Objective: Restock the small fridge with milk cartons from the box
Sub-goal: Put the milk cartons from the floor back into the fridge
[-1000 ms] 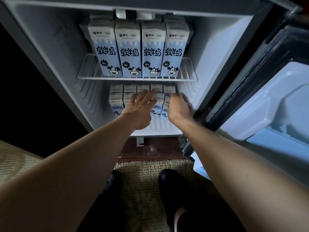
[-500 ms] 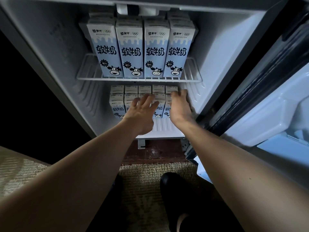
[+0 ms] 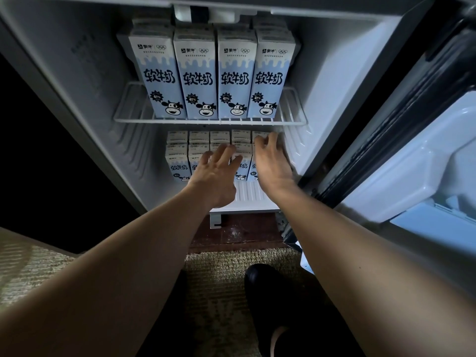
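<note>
The small fridge (image 3: pixel 332 81) stands open in front of me. Several blue-and-white milk cartons (image 3: pixel 195 78) with a cow face stand in rows on the wire shelf (image 3: pixel 134 119). More of the same cartons (image 3: pixel 176 155) stand in rows on the fridge floor below. My left hand (image 3: pixel 215 176) reaches in with straight, spread fingers that touch the front cartons in the middle of the lower row. My right hand (image 3: pixel 270 161) lies over the rightmost lower carton, fingers curled over its top. The box is not in view.
The fridge door (image 3: pixel 412 155) hangs open at the right, its white inner liner facing me. A woven mat (image 3: pixel 219 279) covers the floor, and dark shoes (image 3: pixel 265 292) stand on it below the fridge. A pale surface edge (image 3: pixel 25 266) shows at lower left.
My right hand has slid deeper and higher over the rightmost lower carton. My left hand stays spread on the middle cartons. The view has tilted slightly downward.
</note>
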Action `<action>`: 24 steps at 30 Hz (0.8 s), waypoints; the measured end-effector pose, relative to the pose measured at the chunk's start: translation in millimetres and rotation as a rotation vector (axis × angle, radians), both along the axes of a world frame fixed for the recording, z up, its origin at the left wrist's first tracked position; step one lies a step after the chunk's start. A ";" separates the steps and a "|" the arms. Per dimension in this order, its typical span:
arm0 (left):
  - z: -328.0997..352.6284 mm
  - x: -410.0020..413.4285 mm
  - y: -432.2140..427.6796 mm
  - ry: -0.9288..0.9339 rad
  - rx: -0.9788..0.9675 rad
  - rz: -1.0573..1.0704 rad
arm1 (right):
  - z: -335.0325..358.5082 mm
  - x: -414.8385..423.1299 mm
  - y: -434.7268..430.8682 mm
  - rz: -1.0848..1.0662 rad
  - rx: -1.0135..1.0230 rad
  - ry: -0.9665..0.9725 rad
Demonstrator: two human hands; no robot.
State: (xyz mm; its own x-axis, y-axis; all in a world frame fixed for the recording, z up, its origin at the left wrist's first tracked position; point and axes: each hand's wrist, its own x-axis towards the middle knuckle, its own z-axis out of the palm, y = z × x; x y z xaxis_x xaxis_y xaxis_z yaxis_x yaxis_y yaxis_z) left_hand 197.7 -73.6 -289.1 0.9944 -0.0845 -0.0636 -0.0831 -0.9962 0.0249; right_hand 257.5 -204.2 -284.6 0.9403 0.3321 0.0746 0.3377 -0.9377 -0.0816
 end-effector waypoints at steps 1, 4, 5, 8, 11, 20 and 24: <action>-0.2 -0.2 0.0 0.003 0.004 0.000 | -1.4 0.0 -0.1 0.003 0.008 0.007; -3.1 -2.5 1.2 0.003 0.025 -0.012 | -7.0 0.2 -1.9 0.024 -0.004 -0.017; -3.7 -3.4 1.7 0.007 0.031 -0.015 | -8.7 0.7 -2.6 0.032 -0.012 -0.026; -3.2 -5.1 3.0 0.022 0.045 -0.025 | -12.3 0.9 -2.8 0.052 -0.034 -0.028; -2.0 -5.8 3.3 0.061 0.091 -0.029 | -12.1 -2.1 -1.3 0.030 -0.019 -0.035; 32.5 -48.9 2.1 0.145 0.260 -0.121 | 6.4 -53.6 -19.0 0.146 -0.106 -0.016; 66.3 -92.1 -8.2 0.099 0.394 -0.248 | 46.1 -100.6 -37.8 0.281 -0.062 0.212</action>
State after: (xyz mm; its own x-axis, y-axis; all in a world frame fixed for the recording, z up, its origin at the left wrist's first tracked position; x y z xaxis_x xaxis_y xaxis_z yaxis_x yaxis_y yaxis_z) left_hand 105.6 -81.8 -222.8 0.9347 -0.2693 -0.2322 -0.3362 -0.8817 -0.3310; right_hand 156.9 -242.0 -238.5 0.8041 0.5776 -0.1403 0.5647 -0.8161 -0.1233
